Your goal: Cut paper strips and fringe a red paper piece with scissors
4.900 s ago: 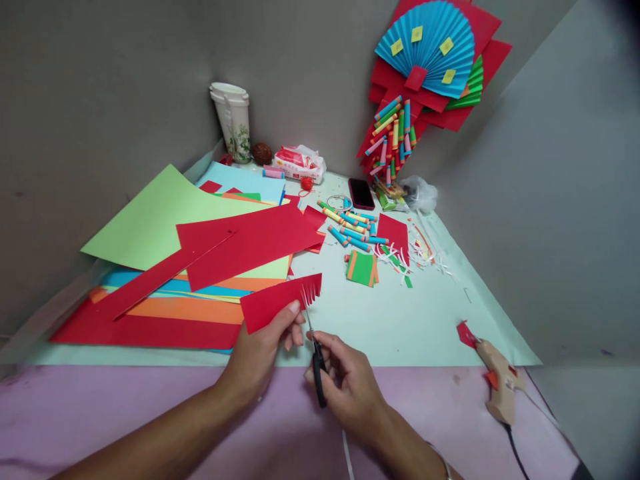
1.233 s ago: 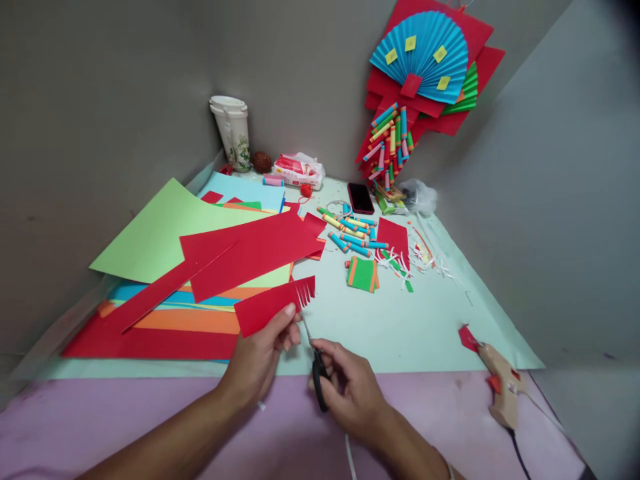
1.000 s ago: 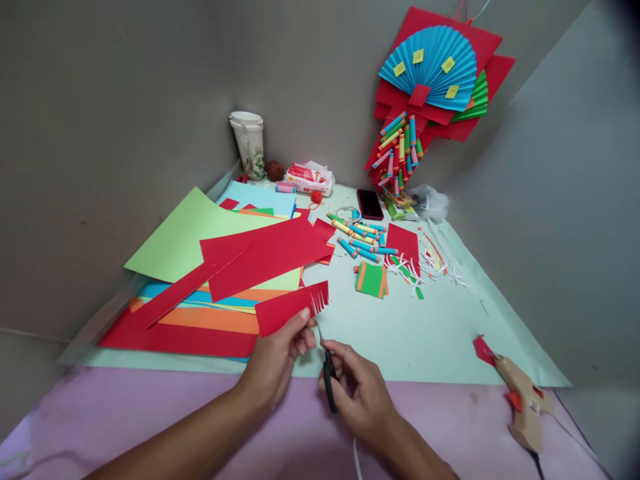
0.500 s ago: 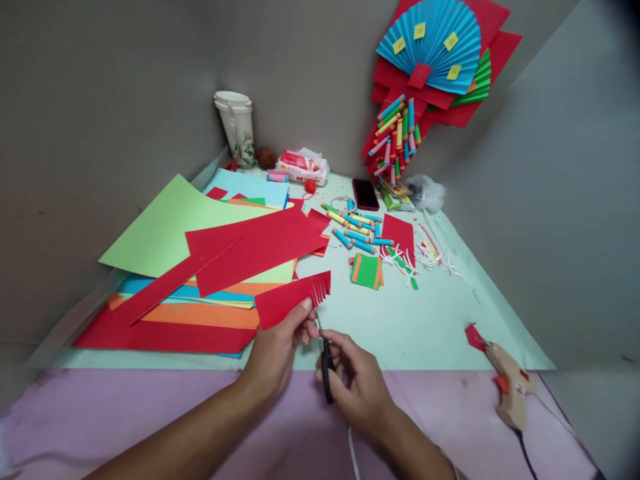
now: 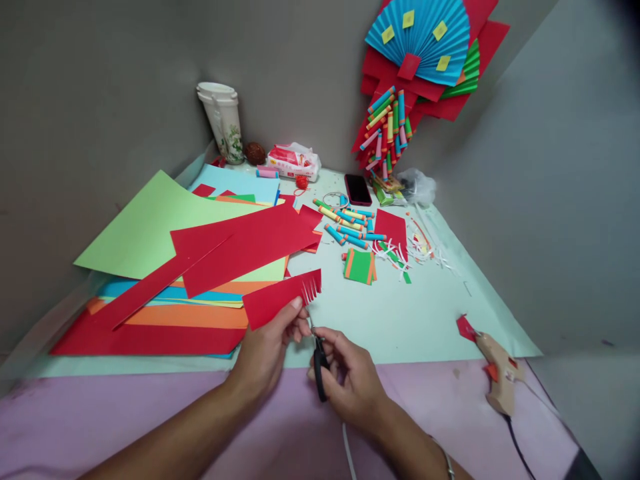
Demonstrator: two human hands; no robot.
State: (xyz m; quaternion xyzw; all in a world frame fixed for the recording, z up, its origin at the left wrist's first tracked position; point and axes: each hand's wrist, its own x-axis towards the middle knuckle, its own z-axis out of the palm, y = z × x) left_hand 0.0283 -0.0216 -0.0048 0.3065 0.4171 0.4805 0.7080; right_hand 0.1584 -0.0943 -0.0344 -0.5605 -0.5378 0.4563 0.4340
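A red paper strip (image 5: 273, 299) is pinched in my left hand (image 5: 267, 350) near the front of the pale green sheet. Several narrow slits run up from its lower edge toward the right end, forming a fringe. My right hand (image 5: 350, 377) is closed round black-handled scissors (image 5: 320, 370); their blades point up to the strip's lower edge, beside my left fingertips. To the left, larger red paper (image 5: 245, 247) lies over a stack of coloured sheets. Behind my hands sit small rolled paper tubes (image 5: 350, 225) and green squares with orange edges (image 5: 359, 266).
A glue gun (image 5: 500, 373) with a cord lies at the right front. Farther back are a phone (image 5: 358, 190), a tissue pack (image 5: 294, 162), white cups (image 5: 223, 123) and paper shreds (image 5: 393, 257). A blue fan decoration (image 5: 425, 40) hangs on the wall.
The whole view has shifted slightly, so most things appear a little farther left. Both hands keep their holds on the strip and scissors, and the fringe's slits look a little more spread.
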